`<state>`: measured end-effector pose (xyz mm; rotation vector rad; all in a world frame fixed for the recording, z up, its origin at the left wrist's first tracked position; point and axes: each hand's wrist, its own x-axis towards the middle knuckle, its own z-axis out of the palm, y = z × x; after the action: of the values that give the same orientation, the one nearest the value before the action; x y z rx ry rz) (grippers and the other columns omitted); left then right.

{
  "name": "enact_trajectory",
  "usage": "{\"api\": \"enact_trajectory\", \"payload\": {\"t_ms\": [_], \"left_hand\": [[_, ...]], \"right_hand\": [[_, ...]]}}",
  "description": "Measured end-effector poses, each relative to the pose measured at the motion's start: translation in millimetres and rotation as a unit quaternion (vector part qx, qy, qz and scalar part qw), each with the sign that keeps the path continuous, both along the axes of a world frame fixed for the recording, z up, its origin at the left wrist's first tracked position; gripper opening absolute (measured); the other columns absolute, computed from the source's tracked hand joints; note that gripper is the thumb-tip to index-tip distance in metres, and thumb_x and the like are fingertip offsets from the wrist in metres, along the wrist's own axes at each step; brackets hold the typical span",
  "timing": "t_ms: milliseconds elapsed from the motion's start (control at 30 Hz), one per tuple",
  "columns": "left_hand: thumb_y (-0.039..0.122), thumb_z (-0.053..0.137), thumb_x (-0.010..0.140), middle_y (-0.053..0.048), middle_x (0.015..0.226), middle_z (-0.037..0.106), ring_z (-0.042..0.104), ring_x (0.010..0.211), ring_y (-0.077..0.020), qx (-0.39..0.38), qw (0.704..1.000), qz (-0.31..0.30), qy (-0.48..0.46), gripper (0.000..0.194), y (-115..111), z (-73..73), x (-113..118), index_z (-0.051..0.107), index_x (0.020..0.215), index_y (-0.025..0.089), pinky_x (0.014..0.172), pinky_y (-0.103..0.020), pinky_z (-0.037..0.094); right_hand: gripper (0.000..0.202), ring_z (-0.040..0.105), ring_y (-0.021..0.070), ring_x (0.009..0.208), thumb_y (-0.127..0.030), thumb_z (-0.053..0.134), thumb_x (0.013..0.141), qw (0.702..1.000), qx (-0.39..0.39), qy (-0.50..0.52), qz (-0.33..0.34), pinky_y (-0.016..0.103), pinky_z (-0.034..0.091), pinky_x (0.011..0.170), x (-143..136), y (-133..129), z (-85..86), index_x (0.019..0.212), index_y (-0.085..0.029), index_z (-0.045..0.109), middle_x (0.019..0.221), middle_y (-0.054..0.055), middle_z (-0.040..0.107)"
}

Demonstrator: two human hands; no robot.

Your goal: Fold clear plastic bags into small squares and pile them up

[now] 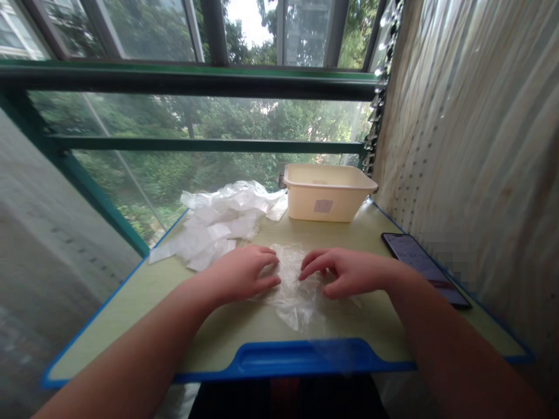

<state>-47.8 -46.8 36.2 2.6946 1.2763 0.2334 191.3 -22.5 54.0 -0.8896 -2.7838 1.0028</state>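
Note:
A clear, crinkled plastic bag point(290, 279) lies flat on the middle of the light green table point(144, 302). On its left edge rests my left hand point(253, 272), thumb and fingers apart, holding nothing. My right hand point(345, 272) is over the bag's right side with its fingers spread and slightly bent, the fingertips at the plastic. Behind my left hand, a loose pile of white, translucent plastic bags point(222, 218) covers the table's back left.
A cream plastic bin point(323, 203) with a small label stands at the back right of the table. Near the right edge lies a dark phone point(423, 265). The table has a blue rim with a blue tray point(301, 356) in front. A curtain point(476, 145) hangs on the right.

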Motion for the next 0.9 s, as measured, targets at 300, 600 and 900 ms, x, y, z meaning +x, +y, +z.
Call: {"api": "enact_trajectory", "payload": {"t_ms": [300,600,900], "left_hand": [[0.018,0.041,0.079,-0.005,0.111,0.059,0.055,0.099,-0.0196,-0.002,0.999,0.035,-0.041,0.035,9.6,-4.9,-5.8,0.058,0.11,0.021,0.088,-0.03,0.041],[0.029,0.055,0.072,-0.006,0.098,0.063,0.058,0.087,-0.0214,-0.015,0.997,0.081,-0.008,0.03,17.8,-4.5,-24.0,0.063,0.1,0.022,0.078,-0.03,0.042],[0.013,0.048,0.071,-0.004,0.087,0.063,0.058,0.073,-0.016,0.011,0.993,0.11,-0.042,0.029,16.8,-6.9,-21.6,0.064,0.094,0.021,0.066,-0.025,0.043]], "right_hand": [[0.013,0.054,0.0122,0.073,-0.023,0.057,0.073,0.999,0.03,0.042,-0.006,0.023,0.043,0.067,-12.6,0.8,-13.8,0.08,-0.02,0.067,0.094,0.003,0.058],[0.017,0.055,0.0146,0.081,-0.011,0.052,0.07,0.996,0.054,0.065,-0.02,0.025,0.043,0.074,-14.4,6.7,-22.3,0.079,-0.018,0.065,0.095,0.004,0.059],[0.022,0.054,0.0128,0.073,-0.013,0.051,0.069,0.994,0.084,0.056,-0.049,0.022,0.042,0.067,-18.4,2.8,-25.4,0.083,-0.02,0.066,0.091,0.002,0.06]]}}
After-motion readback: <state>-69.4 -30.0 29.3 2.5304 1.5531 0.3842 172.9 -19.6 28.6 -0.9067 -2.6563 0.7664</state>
